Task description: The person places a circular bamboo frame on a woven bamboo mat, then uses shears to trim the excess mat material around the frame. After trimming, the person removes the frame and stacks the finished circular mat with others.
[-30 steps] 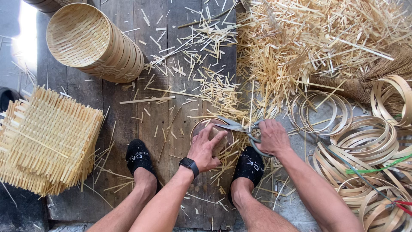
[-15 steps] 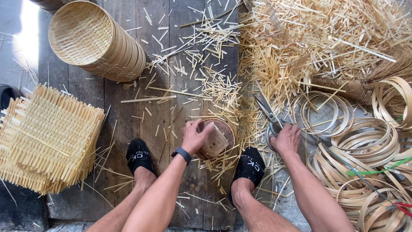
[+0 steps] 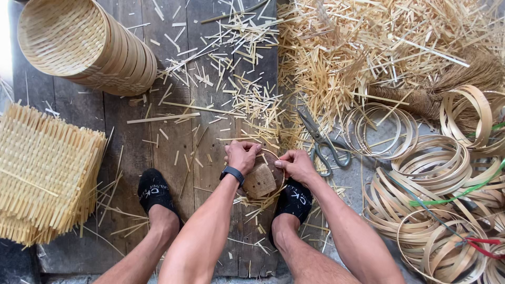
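Observation:
A small round woven bamboo basket (image 3: 261, 180) sits on the wooden boards between my feet, with a brown block inside it. My left hand (image 3: 241, 155) grips its left rim. My right hand (image 3: 296, 165) grips its right rim. A pair of metal scissors (image 3: 321, 142) lies on the floor just right of my right hand, untouched. A dark watch is on my left wrist.
A stack of round woven baskets (image 3: 89, 44) lies at the top left. Square woven bamboo mats (image 3: 44, 171) are piled at the left. Bamboo offcuts (image 3: 336, 58) litter the top. Bamboo strip hoops (image 3: 436, 179) are heaped at the right. My feet wear black socks (image 3: 152, 192).
My right hand put the scissors down on the floor and came back to the basket's right rim. My left hand shifted on the basket, which now rests open side up.

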